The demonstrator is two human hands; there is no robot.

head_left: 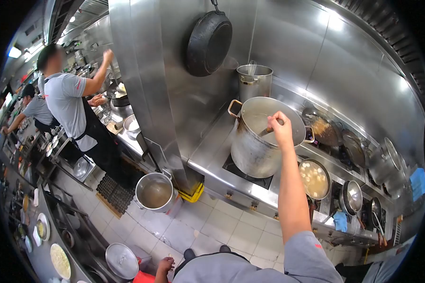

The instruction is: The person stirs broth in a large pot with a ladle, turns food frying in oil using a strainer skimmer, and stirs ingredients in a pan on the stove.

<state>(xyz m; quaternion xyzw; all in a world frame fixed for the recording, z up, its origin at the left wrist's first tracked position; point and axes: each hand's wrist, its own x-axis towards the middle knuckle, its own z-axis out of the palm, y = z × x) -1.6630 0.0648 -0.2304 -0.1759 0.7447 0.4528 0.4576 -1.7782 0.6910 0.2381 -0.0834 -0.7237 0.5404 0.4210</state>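
Note:
Over the large stock pot [252, 153] on the stove, my right hand [280, 126] is closed round the end of a wooden-handled utensil [269, 130]. The utensil slants down into the pot, and its lower end is hard to make out. My left hand [165, 265] hangs low near my body, beside a red container [144, 277]. Its fingers look curled, and whether they hold anything is too small to tell. Right of the big pot, a pan [315, 179] holds pale pieces in liquid.
A tall pot with a whisk [255, 85] stands behind. Several pans, including a wok [322, 126], line the stove. A black pan [209, 43] hangs on the wall. A pot of liquid [154, 191] stands low at left. Two co-workers stand at the far left counter.

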